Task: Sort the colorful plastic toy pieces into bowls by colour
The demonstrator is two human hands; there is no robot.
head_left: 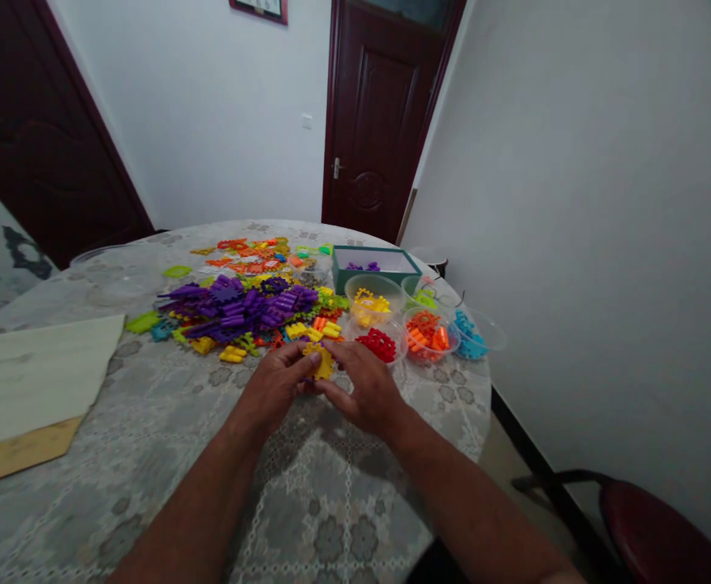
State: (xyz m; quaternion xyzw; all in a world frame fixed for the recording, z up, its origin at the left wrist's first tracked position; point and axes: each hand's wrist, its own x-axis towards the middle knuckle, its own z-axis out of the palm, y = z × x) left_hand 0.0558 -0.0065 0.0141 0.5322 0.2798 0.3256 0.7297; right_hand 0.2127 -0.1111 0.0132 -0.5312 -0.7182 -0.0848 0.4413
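Observation:
Both of my hands meet over the patterned tablecloth (325,503) at the table's near middle. My left hand (277,387) and my right hand (364,389) pinch the same yellow plastic building pieces (321,361) between their fingertips. Just beyond them lies a spread pile of toy pieces, mostly purple (239,308), with yellow, orange and green ones mixed in. To the right of the pile stand clear bowls holding yellow pieces (372,304), red pieces (380,344), orange pieces (429,332) and blue pieces (468,334).
A green box (375,255) with a few purple pieces stands behind the bowls. A pale sheet over cardboard (27,381) lies at the left. The round table's edge falls away at the right, where a dark red chair (653,519) stands by the wall.

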